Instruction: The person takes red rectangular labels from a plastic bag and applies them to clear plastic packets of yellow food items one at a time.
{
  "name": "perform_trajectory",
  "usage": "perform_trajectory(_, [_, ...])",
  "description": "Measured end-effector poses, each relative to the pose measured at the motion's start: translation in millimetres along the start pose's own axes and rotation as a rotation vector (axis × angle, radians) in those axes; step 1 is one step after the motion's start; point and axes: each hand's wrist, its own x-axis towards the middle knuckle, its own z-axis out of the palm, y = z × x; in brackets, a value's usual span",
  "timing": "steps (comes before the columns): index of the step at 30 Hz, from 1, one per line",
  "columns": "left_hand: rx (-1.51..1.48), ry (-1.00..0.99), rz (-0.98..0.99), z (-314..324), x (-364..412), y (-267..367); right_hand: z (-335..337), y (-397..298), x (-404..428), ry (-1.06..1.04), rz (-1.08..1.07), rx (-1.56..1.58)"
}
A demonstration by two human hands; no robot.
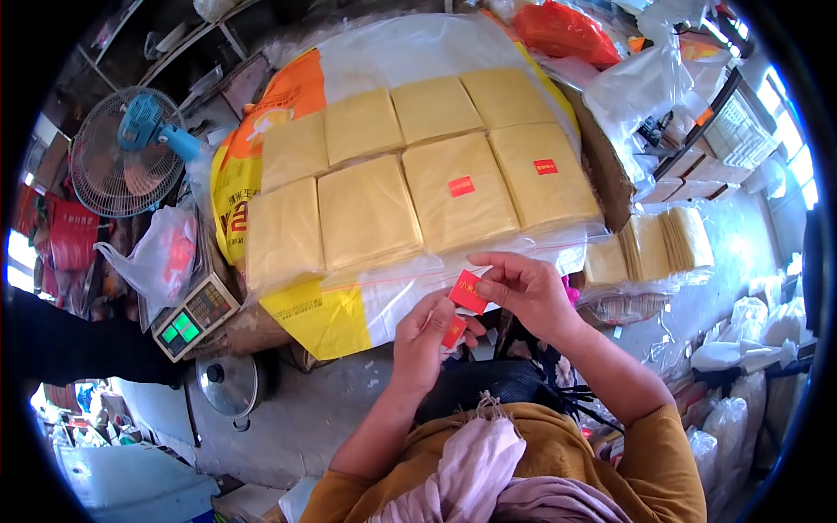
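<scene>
My right hand [529,291] pinches the upper corner of a red printed label [467,292]. Just below it, my left hand [425,337] grips another red label [453,332] between thumb and fingers, possibly with more behind it. Both hands are over my lap at the table's near edge. Before me lie two rows of flat yellow sheet packs in clear plastic bags, such as the near one [369,212]. Two near-row packs on the right each bear a red label, one in the middle [461,186] and one farther right [545,167].
A digital scale [196,318] with a lit display stands at the table's left, beside a white plastic bag [160,255]. Beyond is a blue fan [137,144]. More yellow stacks [654,245] sit at the right. A lidded pot [227,386] is on the floor.
</scene>
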Motion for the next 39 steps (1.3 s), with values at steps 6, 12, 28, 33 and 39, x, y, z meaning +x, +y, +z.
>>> perform_trajectory(6, [0.157,0.063,0.065,8,-3,2,-2,-5,-1,-0.057,0.1,0.202])
perform_trajectory(12, [0.239,0.079,0.113,11,-4,4,-3,-4,-4,-0.037,0.136,0.232])
perform_trajectory(28, [0.303,0.117,0.125,10,-4,2,-2,3,-6,-0.016,0.131,0.214])
perform_trajectory(33, [0.334,0.107,0.12,9,-5,3,-1,8,-6,-0.05,0.167,0.17])
perform_trajectory(39, [0.425,0.13,0.145,7,-3,2,6,-6,-14,-0.011,-0.296,-0.523])
